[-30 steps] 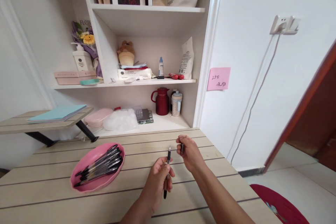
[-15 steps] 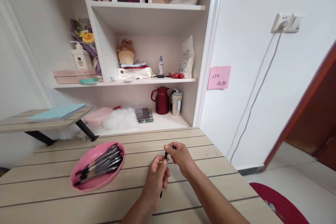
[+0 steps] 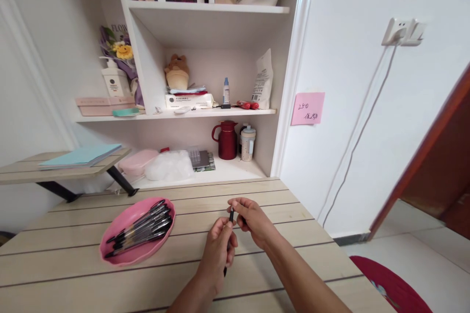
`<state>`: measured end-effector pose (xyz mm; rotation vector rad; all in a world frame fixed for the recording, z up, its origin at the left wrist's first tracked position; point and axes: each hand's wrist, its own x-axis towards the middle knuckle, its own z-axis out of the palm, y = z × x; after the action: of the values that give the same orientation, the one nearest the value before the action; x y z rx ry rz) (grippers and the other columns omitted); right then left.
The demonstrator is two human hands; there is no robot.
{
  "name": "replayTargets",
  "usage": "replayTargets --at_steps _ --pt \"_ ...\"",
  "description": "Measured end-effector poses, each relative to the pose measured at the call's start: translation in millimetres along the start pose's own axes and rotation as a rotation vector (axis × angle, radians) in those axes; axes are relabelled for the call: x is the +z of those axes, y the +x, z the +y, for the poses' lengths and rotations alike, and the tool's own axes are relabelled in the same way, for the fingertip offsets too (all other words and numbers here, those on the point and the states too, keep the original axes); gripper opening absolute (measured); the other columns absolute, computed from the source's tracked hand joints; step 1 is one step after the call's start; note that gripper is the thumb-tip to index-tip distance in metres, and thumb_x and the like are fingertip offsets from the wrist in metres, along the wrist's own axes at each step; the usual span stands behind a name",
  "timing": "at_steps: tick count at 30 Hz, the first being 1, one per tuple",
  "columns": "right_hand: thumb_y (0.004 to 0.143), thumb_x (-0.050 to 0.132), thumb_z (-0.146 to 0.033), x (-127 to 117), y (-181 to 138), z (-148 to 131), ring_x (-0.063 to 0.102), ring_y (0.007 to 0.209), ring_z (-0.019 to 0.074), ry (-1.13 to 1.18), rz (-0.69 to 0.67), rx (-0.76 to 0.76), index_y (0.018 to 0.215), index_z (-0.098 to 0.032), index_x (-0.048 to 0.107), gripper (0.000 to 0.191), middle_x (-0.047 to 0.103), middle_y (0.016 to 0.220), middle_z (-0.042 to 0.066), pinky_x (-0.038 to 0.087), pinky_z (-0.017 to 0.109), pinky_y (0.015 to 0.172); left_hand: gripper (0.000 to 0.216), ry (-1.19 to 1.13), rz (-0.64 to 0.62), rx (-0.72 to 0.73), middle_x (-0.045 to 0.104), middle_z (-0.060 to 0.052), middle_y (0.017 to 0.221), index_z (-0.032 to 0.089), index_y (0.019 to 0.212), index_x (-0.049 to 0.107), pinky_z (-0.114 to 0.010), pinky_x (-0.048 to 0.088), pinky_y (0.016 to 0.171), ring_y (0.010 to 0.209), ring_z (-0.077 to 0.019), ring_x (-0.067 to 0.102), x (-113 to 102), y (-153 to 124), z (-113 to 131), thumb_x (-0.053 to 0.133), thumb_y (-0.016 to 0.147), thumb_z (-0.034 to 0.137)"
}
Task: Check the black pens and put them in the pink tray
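Observation:
A black pen stands nearly upright between my hands, above the striped wooden table. My left hand is closed round its barrel, and the dark lower end shows beneath the fingers. At the top, the thumb and forefinger of my right hand pinch the pen's tip, where a small light spot shows. The other right fingers are curled, and I cannot tell whether they hold anything. Left of my hands, a pink dish holds several black pens with clear barrels, lying in a bundle.
Behind the table are white shelves with a dark red jug, a pale cup and a white plastic bag. At the left, a small raised stand carries blue paper. A wall edges the table's right side.
My right fingertips have shifted slightly at the pen's top, and a light tip now shows there. The dark end seen above my right forefinger is out of sight. My left hand stays put.

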<state>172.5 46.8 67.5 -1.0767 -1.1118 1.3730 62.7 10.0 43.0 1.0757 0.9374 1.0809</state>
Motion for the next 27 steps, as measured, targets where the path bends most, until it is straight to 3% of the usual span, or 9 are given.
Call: replayTargets --at_steps 4,8,13,18,22,27 --pt "0.061 0.062 -0.044 0.9 -1.4 -0.2 0.032 0.034 0.0031 -0.04 0.006 0.024 0.062 -0.016 0.048 0.031 0.047 0.043 -0.006 0.016 0.018 0.034 0.027 0.001 0.001 -0.001 0.044 0.008 0.054 0.02 0.082 0.045 -0.015 0.012 0.029 0.028 0.0004 0.023 -2.1 2.5 -1.9 0.046 0.075 0.046" --pt "0.062 0.061 -0.043 0.9 -1.1 0.1 0.035 0.035 0.0027 0.003 -0.039 0.026 0.068 -0.016 0.052 0.029 0.057 0.057 -0.002 0.017 0.018 0.034 0.028 0.002 -0.017 -0.006 0.044 0.008 0.054 0.019 0.08 0.045 -0.015 0.012 0.029 0.027 0.0003 0.024 -2.8 3.8 -3.9 0.045 0.075 0.047" --pt "0.061 0.063 -0.042 -0.2 0.8 3.0 0.029 0.032 0.0027 -0.036 0.028 0.031 0.062 -0.016 0.048 0.03 0.046 0.041 -0.007 0.015 0.018 0.034 0.028 -0.011 0.013 -0.005 0.045 0.008 0.054 0.019 0.081 0.044 -0.014 0.012 0.028 0.027 0.0003 0.024 -2.6 3.5 -5.2 0.048 0.074 0.047" --pt "0.062 0.061 -0.041 -1.7 2.0 3.4 0.033 0.034 0.0023 0.011 -0.019 0.028 0.07 -0.015 0.053 0.029 0.056 0.056 -0.002 0.016 0.018 0.034 0.03 -0.02 -0.005 -0.017 0.045 0.008 0.053 0.019 0.08 0.044 -0.014 0.013 0.028 0.026 0.0004 0.025 -4.0 4.8 -6.4 0.049 0.073 0.048" --pt "0.059 0.064 -0.041 -3.1 4.4 5.4 0.028 0.032 0.0022 -0.04 0.038 0.039 0.062 -0.016 0.049 0.029 0.048 0.044 -0.006 0.013 0.018 0.034 0.029 -0.029 -0.004 -0.027 0.045 0.009 0.052 0.019 0.081 0.044 -0.014 0.012 0.028 0.026 0.0003 0.024 -4.6 5.8 -7.6 0.049 0.073 0.047" --pt "0.06 0.063 -0.04 -2.7 1.9 2.3 0.032 0.034 0.0028 -0.005 -0.028 0.012 0.07 -0.014 0.055 0.029 0.052 0.05 -0.004 0.017 0.018 0.034 0.031 -0.032 -0.007 -0.022 0.044 0.009 0.052 0.019 0.083 0.045 -0.015 0.012 0.028 0.026 0.0002 0.024 -4.1 5.1 -6.3 0.05 0.072 0.047"
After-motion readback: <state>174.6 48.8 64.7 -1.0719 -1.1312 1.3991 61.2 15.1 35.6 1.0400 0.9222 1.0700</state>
